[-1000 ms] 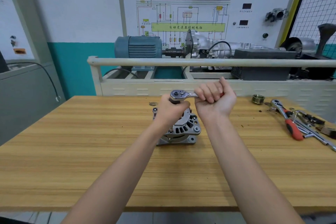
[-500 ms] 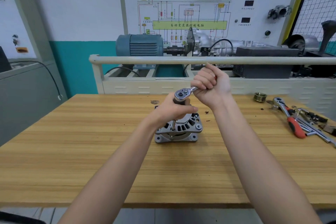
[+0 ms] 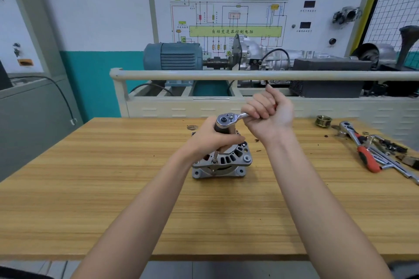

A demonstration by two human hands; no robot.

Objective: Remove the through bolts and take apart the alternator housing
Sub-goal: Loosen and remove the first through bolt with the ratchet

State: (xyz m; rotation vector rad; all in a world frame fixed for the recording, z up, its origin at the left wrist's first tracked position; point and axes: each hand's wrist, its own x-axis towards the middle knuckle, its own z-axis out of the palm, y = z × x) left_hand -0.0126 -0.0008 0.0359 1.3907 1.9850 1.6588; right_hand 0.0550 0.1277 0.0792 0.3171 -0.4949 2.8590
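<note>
A silver alternator (image 3: 229, 163) stands on the wooden bench (image 3: 113, 199) in the middle of the view, its vented housing facing up. A ratchet wrench (image 3: 229, 118) hangs over it, its socket extension running down to a through bolt (image 3: 215, 159) at the housing's near left edge. My left hand (image 3: 213, 137) grips the socket extension just under the ratchet head. My right hand (image 3: 269, 112) grips the ratchet handle, which points up and to the right. The handle itself is mostly hidden in the fist.
At the right end of the bench lie a red-handled ratchet (image 3: 360, 149), several loose metal tools (image 3: 399, 161) and a brass-coloured pulley (image 3: 323, 121). A washer (image 3: 192, 127) lies behind the alternator. Beyond the bench a rail (image 3: 249, 75) fronts a motor training rig.
My right hand has swung the ratchet handle away from me, from pointing right to pointing up and right. My left hand has slid lower on the extension. The alternator has stayed put.
</note>
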